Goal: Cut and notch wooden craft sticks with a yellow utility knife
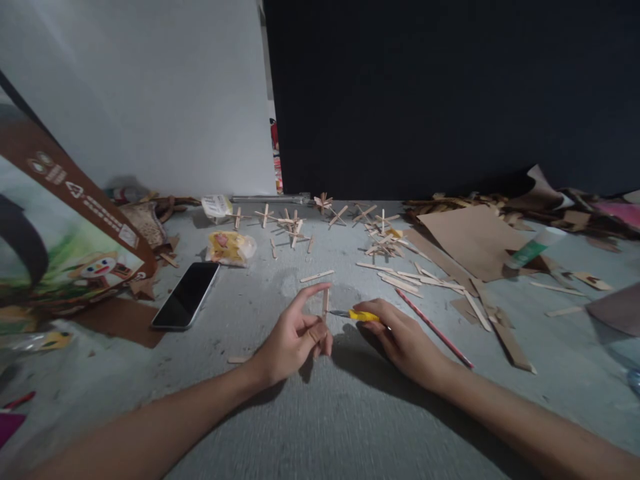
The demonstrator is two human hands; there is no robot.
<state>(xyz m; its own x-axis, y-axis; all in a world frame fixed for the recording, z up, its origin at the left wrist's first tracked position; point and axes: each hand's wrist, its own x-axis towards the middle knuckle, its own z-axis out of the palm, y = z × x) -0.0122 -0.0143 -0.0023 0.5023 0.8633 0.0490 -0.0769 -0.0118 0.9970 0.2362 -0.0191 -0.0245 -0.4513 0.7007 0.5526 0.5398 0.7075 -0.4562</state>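
My left hand [299,333] pinches a wooden craft stick [326,302] near its lower end, with the index finger at its top, so the stick stands upright. From the right, my right hand [400,333] grips a yellow utility knife [364,315]. Its blade [339,313] points left and reaches the middle of the stick; whether it cuts in, I cannot tell. Beyond my hands a single craft stick [317,276] lies flat. Another stick piece [239,360] lies left of my left wrist.
A phone [186,297] and a yellow wrapper [230,248] lie at left, near a large printed bag [75,227]. Crossed sticks [295,230] stand farther back. Right are loose sticks [405,280], a red pencil [435,329], brown cardboard [470,240] and a green-and-white tube [535,248].
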